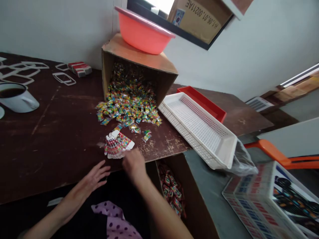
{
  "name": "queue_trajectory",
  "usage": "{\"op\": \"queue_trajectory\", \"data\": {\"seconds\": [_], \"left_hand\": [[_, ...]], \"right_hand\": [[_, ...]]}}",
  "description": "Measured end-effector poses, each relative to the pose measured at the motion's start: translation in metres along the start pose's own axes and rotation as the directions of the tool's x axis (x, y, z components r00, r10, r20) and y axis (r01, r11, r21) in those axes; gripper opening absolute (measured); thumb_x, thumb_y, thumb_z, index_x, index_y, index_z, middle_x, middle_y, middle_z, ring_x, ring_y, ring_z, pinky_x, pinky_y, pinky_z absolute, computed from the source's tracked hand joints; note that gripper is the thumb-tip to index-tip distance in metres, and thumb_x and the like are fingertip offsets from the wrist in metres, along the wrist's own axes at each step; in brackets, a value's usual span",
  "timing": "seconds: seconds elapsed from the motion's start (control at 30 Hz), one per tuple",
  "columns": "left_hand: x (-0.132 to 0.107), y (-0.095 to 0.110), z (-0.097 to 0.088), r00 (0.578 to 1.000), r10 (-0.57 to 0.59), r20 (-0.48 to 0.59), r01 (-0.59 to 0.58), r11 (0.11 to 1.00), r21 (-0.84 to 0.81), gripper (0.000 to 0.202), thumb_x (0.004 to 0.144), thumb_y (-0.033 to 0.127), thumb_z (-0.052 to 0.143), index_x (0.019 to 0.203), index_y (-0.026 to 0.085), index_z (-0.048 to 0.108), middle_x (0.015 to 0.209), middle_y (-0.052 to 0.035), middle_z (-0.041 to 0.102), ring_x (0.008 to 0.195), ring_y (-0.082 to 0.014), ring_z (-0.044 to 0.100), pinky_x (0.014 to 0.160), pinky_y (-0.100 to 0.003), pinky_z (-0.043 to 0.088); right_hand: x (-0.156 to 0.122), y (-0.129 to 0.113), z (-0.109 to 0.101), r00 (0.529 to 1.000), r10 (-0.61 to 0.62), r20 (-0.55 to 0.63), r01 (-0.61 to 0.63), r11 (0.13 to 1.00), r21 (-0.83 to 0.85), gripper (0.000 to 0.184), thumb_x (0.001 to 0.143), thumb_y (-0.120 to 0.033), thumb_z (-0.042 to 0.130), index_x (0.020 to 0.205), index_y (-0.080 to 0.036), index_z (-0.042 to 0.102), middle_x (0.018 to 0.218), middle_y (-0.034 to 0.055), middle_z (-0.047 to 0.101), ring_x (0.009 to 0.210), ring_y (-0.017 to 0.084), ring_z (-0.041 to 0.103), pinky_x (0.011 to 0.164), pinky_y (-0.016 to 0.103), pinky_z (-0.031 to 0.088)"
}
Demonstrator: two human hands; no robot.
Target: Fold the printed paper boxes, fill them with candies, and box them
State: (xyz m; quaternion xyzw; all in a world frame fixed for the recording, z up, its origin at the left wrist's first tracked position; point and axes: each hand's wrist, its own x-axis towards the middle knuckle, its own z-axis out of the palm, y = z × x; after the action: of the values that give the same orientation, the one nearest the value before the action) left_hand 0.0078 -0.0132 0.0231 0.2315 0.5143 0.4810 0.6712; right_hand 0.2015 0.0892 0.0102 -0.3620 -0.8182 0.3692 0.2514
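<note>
My left hand (96,176) is held at the table's front edge with its fingers spread, holding nothing. Curled and a little blurred, my right hand (134,164) is at the near right corner of a fanned stack of small printed cartons (116,146). Whatever its fingers grip is hidden. Behind the stack, small clear packets of colourful candies (129,106) spill from a cardboard box (139,53) lying on its side. One loose candy packet (147,135) lies to the right of the cartons.
A pink basin (144,31) rests on the box. To the right are a white perforated tray (199,126) and a red tray (203,103). An open carton (194,199) of wrapped pieces stands below the edge. A mug (18,98) sits at the left.
</note>
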Motion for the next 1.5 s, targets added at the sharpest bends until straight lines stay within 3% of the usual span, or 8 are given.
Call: {"op": "queue_trajectory", "data": {"seconds": [0.17, 0.27, 0.5, 0.67, 0.87, 1.1, 1.3, 1.5], "left_hand": [[-0.003, -0.001, -0.001, 0.967, -0.205, -0.153, 0.197, 0.978, -0.063, 0.057, 0.063, 0.047, 0.086, 0.112, 0.022, 0.072, 0.123, -0.0082, 0.075, 0.132, -0.0356, 0.052, 0.119, -0.048, 0.029], [-0.011, -0.004, -0.007, 0.964, -0.248, -0.101, 0.246, 0.969, -0.035, 0.047, 0.06, 0.048, 0.087, 0.097, 0.021, 0.077, 0.113, -0.0064, 0.079, 0.127, -0.0374, 0.056, 0.114, -0.048, 0.037], [-0.019, 0.003, -0.01, 0.942, -0.275, -0.19, 0.288, 0.956, 0.048, 0.05, 0.037, 0.053, 0.093, 0.078, 0.028, 0.077, 0.093, -0.0015, 0.083, 0.112, -0.0392, 0.066, 0.097, -0.039, 0.056], [-0.024, 0.0, -0.013, 0.934, -0.353, -0.047, 0.355, 0.934, 0.045, 0.044, 0.061, 0.048, 0.085, 0.098, 0.025, 0.076, 0.092, -0.0032, 0.082, 0.084, -0.0321, 0.076, 0.083, -0.04, 0.059], [-0.028, -0.02, -0.008, 0.94, -0.339, 0.03, 0.326, 0.923, 0.205, 0.013, 0.063, 0.022, 0.076, 0.074, 0.016, 0.076, 0.065, -0.0025, 0.076, 0.066, -0.0255, 0.071, 0.067, -0.033, 0.053], [-0.024, -0.011, 0.006, 0.953, -0.237, 0.191, 0.152, 0.913, 0.378, 0.026, 0.068, 0.039, 0.08, 0.077, 0.016, 0.072, 0.068, -0.0031, 0.075, 0.062, -0.0222, 0.067, 0.06, -0.029, 0.051], [-0.008, -0.011, 0.005, 0.995, 0.097, 0.037, -0.099, 0.786, 0.61, 0.018, 0.069, 0.033, 0.078, 0.069, 0.02, 0.066, 0.06, 0.0026, 0.068, 0.06, -0.0207, 0.062, 0.06, -0.027, 0.05], [-0.018, -0.019, -0.003, 0.969, 0.246, 0.016, -0.216, 0.819, 0.532, 0.039, 0.086, 0.033, 0.067, 0.121, 0.026, 0.05, 0.094, -0.0027, 0.075, 0.091, -0.0256, 0.072, 0.084, -0.033, 0.054]], "right_hand": [[-0.043, -0.053, 0.056, 0.967, -0.249, -0.054, 0.246, 0.968, -0.049, 0.033, 0.091, -0.03, 0.055, 0.124, -0.028, 0.059, 0.116, 0.0043, 0.069, 0.111, 0.022, 0.059, 0.099, 0.039, 0.046], [-0.029, -0.053, 0.044, 0.971, -0.096, -0.221, 0.078, 0.993, -0.09, 0.033, 0.092, -0.032, 0.057, 0.124, -0.025, 0.059, 0.12, 0.0078, 0.065, 0.112, 0.022, 0.057, 0.099, 0.038, 0.045], [-0.016, -0.045, 0.028, 0.996, -0.062, -0.064, 0.068, 0.992, 0.105, 0.036, 0.084, -0.034, 0.071, 0.115, -0.02, 0.061, 0.134, 0.0101, 0.048, 0.121, 0.017, 0.052, 0.1, 0.026, 0.045], [-0.022, -0.047, 0.028, 0.984, -0.014, -0.179, 0.034, 0.994, 0.108, 0.027, 0.082, -0.03, 0.073, 0.107, -0.022, 0.066, 0.129, 0.0087, 0.052, 0.123, 0.019, 0.05, 0.105, 0.033, 0.041], [-0.022, -0.047, 0.023, 0.959, -0.172, 0.225, 0.13, 0.973, 0.189, 0.026, 0.076, -0.036, 0.079, 0.094, -0.022, 0.068, 0.142, 0.0076, 0.049, 0.13, 0.022, 0.047, 0.108, 0.036, 0.037], [-0.001, -0.04, -0.006, 0.812, -0.398, 0.426, 0.228, 0.889, 0.397, 0.012, 0.082, -0.032, 0.072, 0.082, -0.02, 0.074, 0.108, 0.0027, 0.066, 0.108, 0.015, 0.063, 0.095, 0.024, 0.047], [-0.013, -0.04, -0.009, 0.942, -0.147, 0.302, 0.053, 0.953, 0.299, 0.011, 0.089, -0.021, 0.063, 0.096, -0.02, 0.071, 0.104, 0.0044, 0.065, 0.096, 0.015, 0.063, 0.085, 0.024, 0.048], [-0.049, -0.039, 0.019, 0.971, 0.198, 0.131, -0.237, 0.825, 0.513, 0.032, 0.086, -0.028, 0.063, 0.114, -0.023, 0.048, 0.086, -0.0016, 0.064, 0.062, 0.01, 0.054, 0.06, 0.02, 0.043]]}}
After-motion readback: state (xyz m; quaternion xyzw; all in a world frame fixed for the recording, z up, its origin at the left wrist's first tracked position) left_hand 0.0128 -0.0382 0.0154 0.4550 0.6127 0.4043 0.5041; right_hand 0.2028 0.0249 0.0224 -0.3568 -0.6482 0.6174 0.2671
